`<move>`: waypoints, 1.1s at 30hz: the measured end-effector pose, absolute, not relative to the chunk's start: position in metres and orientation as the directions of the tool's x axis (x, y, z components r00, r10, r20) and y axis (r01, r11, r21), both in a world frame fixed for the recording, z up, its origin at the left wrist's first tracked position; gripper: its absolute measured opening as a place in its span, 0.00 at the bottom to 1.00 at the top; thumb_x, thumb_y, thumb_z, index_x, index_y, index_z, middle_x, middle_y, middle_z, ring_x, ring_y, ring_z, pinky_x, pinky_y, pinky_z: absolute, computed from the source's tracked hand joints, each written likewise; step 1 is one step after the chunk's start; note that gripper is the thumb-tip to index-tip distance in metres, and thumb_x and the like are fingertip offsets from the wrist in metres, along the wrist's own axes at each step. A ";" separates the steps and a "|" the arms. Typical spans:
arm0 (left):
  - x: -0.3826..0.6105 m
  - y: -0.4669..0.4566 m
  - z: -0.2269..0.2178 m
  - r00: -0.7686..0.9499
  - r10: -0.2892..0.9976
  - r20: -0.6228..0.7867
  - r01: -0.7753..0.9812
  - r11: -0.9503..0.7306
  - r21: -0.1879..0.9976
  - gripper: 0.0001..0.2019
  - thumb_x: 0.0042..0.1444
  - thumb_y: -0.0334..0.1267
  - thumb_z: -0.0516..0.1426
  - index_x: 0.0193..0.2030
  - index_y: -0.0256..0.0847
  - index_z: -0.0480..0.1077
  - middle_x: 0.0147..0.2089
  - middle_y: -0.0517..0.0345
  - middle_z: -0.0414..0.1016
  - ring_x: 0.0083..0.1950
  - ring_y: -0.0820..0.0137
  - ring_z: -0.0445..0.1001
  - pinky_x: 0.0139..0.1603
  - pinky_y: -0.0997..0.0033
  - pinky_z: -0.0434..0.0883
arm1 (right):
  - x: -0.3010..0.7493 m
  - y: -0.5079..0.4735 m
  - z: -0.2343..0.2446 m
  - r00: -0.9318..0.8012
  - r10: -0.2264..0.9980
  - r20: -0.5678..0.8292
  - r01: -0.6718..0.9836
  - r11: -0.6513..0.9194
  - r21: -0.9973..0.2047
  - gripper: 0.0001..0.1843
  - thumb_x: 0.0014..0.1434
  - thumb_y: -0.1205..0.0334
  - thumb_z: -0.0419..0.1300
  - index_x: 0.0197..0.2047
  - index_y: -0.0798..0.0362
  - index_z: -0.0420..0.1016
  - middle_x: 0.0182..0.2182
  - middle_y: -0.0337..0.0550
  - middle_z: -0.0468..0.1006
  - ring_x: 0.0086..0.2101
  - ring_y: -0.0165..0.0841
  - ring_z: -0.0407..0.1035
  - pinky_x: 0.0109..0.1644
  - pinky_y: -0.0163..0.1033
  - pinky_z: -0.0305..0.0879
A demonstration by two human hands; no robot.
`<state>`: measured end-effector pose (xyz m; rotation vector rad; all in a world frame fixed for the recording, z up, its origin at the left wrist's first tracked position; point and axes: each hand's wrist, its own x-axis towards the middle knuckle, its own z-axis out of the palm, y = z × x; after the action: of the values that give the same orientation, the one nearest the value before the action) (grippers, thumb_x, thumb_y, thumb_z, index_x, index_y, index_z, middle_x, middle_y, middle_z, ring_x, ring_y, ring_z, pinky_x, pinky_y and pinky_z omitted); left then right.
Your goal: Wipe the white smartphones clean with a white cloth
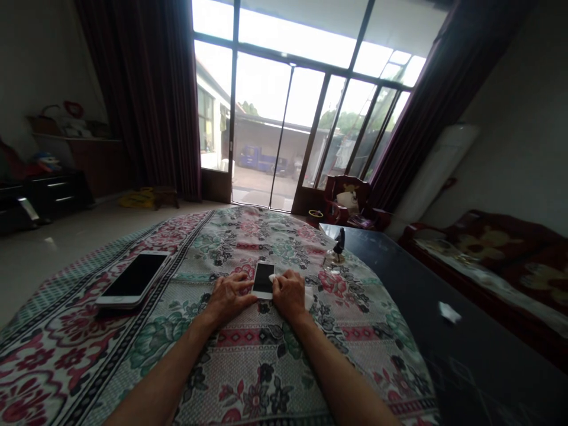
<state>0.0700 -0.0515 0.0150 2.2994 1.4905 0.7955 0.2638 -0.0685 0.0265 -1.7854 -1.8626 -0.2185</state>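
Note:
A white smartphone [265, 278] with a dark screen lies face up on the flowered tablecloth [248, 378]. My left hand [229, 296] grips its left side, the fingers along the edge and the thumb by the lower corner. Against the screen's right side, my right hand [288, 294] pinches a small white tissue or cloth [272, 277], most of it hidden by the fingers. Something white and thin [309, 297] shows just beyond the right knuckles. To the left rests a bigger white phone [135, 278], screen up, on what looks like a stack.
A small dark figurine [339, 245] on a round base stands at the table's right. Beside the table is a lower black table [381, 260] with a crumpled white tissue [449, 312]. A wooden sofa [501, 242] stands right; glass doors [275, 130] are ahead.

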 end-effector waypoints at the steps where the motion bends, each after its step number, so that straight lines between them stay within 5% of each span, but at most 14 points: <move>1: 0.070 -0.051 0.015 0.314 0.903 0.292 0.746 -0.425 0.512 0.18 0.50 0.46 0.64 0.49 0.50 0.77 0.59 0.50 0.72 0.62 0.55 0.67 0.65 0.49 0.53 | 0.264 -0.073 0.026 0.014 0.874 0.486 0.963 0.120 -0.243 0.11 0.62 0.62 0.56 0.33 0.50 0.80 0.35 0.45 0.73 0.39 0.36 0.63 0.45 0.41 0.49; 19: 0.067 -0.048 0.013 0.316 0.895 0.316 0.729 -0.442 0.523 0.19 0.48 0.46 0.65 0.49 0.49 0.77 0.58 0.52 0.73 0.60 0.56 0.69 0.64 0.55 0.57 | 0.257 -0.121 0.021 -0.192 0.788 0.585 0.876 0.406 -0.261 0.09 0.59 0.69 0.55 0.35 0.52 0.77 0.34 0.45 0.71 0.39 0.37 0.61 0.44 0.41 0.57; 33: 0.066 -0.051 0.016 0.349 0.887 0.302 0.724 -0.460 0.514 0.19 0.50 0.39 0.61 0.50 0.46 0.76 0.59 0.50 0.72 0.61 0.56 0.67 0.64 0.55 0.57 | 0.239 -0.107 0.031 -0.355 0.794 0.494 0.858 0.487 -0.166 0.08 0.62 0.64 0.55 0.33 0.52 0.75 0.37 0.42 0.71 0.40 0.35 0.60 0.46 0.41 0.54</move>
<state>0.0659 -0.0511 0.0159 2.3255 1.4348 0.7992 0.2387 -0.1072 0.0309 -1.3598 -2.2188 -0.1645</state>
